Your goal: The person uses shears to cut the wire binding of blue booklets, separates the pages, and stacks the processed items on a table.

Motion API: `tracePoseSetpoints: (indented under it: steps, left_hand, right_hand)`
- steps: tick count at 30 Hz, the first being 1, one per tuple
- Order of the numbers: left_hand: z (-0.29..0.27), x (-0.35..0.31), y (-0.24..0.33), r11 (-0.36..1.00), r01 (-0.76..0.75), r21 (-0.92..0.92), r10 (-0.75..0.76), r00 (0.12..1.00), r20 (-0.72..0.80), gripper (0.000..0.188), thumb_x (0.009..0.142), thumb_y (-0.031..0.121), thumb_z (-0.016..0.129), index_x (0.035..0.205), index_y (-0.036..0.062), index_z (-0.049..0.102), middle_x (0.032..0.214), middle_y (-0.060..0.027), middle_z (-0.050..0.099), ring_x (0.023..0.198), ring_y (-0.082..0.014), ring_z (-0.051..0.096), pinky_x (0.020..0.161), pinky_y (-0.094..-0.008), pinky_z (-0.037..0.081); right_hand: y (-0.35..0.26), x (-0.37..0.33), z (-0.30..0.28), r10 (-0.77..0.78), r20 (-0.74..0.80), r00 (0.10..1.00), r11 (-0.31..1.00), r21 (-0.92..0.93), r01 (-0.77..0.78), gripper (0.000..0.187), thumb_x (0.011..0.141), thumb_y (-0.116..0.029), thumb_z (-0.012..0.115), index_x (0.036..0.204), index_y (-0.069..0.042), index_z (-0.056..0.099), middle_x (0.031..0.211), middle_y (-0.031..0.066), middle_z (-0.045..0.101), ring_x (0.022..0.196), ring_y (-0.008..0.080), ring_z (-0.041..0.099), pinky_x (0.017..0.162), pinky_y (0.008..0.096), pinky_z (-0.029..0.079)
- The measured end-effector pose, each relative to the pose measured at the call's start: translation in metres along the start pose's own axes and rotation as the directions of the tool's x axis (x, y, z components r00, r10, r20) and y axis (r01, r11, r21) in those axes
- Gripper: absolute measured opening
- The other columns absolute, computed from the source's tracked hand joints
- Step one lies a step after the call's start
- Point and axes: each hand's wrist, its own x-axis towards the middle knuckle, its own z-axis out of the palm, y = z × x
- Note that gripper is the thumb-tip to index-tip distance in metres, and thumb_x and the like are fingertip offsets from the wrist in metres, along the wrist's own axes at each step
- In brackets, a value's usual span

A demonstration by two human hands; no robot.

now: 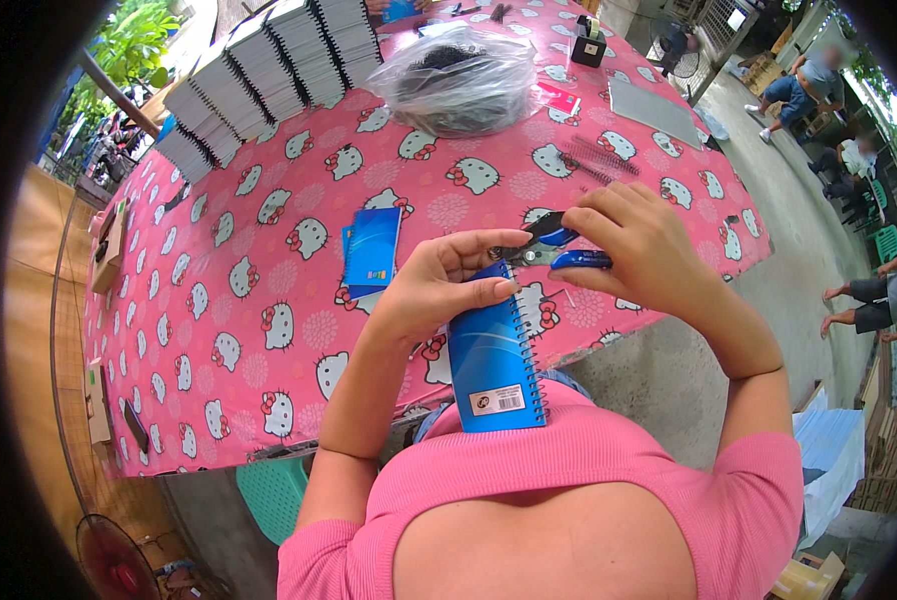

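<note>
Between my hands is a small blue spiral notebook (491,350), a black coil along its right edge and a white barcode label near its lower end. My left hand (439,275) pinches the notebook's upper end between thumb and fingers. In my right hand (634,240) are blue-handled pliers (579,259), with fingers wrapped round the grips. The pliers' metal jaws meet the top end of the coil, close to my left fingertips; whether they grip the wire I cannot tell. Left of my left hand, a small stack of blue notebooks (373,247) lies on the table.
A pink cartoon-cat cloth (269,240) covers the table. Tall stacks of coil-bound books (269,65) stand at the far left. A clear plastic bag (459,85) of black coils lies at the back, near loose coils (604,160) and a black tape dispenser (589,42). People sit at right.
</note>
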Motion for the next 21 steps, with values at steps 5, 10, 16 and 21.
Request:
tracePoseSetpoints:
  steps: [5, 10, 16, 21]
  left_hand:
    - [0.005, -0.006, 0.007, 0.988, -0.037, 0.148, 0.053, 0.993, -0.107, 0.047, 0.078, 0.004, 0.07, 0.121, -0.003, 0.053, 0.104, -0.009, 0.063, 0.088, -0.0092, 0.06, 0.075, -0.0232, 0.049]
    - [-0.003, 0.002, 0.008, 0.433, -0.169, 0.886, 0.608, 0.78, -0.149, 0.033, 0.07, -0.001, 0.07, 0.102, 0.0056, 0.067, 0.082, -0.0069, 0.068, 0.073, -0.0156, 0.061, 0.067, -0.0266, 0.049]
    - [-0.082, -0.009, -0.029, -0.026, 0.033, 0.999, 0.843, 0.537, 0.004, 0.016, 0.069, 0.008, 0.07, 0.085, 0.0103, 0.071, 0.081, -0.0062, 0.067, 0.074, -0.0198, 0.06, 0.071, -0.0344, 0.042]
    - [-0.121, -0.028, -0.093, 0.424, 0.239, 0.874, 0.431, 0.795, -0.427, 0.017, 0.075, 0.022, 0.069, 0.085, 0.0077, 0.07, 0.081, -0.01, 0.067, 0.07, -0.0251, 0.062, 0.067, -0.0347, 0.047]
  right_hand:
    - [0.007, 0.015, -0.002, 0.258, 0.601, 0.756, 0.781, 0.331, -0.53, 0.04, 0.074, -0.032, 0.073, 0.098, -0.003, 0.06, 0.093, 0.0095, 0.06, 0.077, 0.0164, 0.057, 0.066, 0.0288, 0.044]
    - [0.016, -0.002, 0.07, 0.34, 0.41, 0.847, 0.366, 0.771, -0.52, 0.045, 0.078, -0.038, 0.069, 0.101, -0.001, 0.058, 0.087, 0.0141, 0.061, 0.079, 0.0195, 0.061, 0.067, 0.0307, 0.046]
    - [0.056, -0.065, 0.173, 0.526, -0.085, 0.846, 0.84, 0.21, -0.501, 0.05, 0.071, -0.038, 0.072, 0.102, -0.002, 0.056, 0.097, 0.0151, 0.056, 0.092, 0.0329, 0.054, 0.081, 0.0405, 0.042]
    - [0.038, -0.099, 0.198, 0.457, -0.125, 0.881, 0.89, 0.062, -0.452, 0.056, 0.069, -0.039, 0.071, 0.105, 0.0, 0.054, 0.106, 0.0168, 0.055, 0.101, 0.0339, 0.051, 0.088, 0.0413, 0.04]
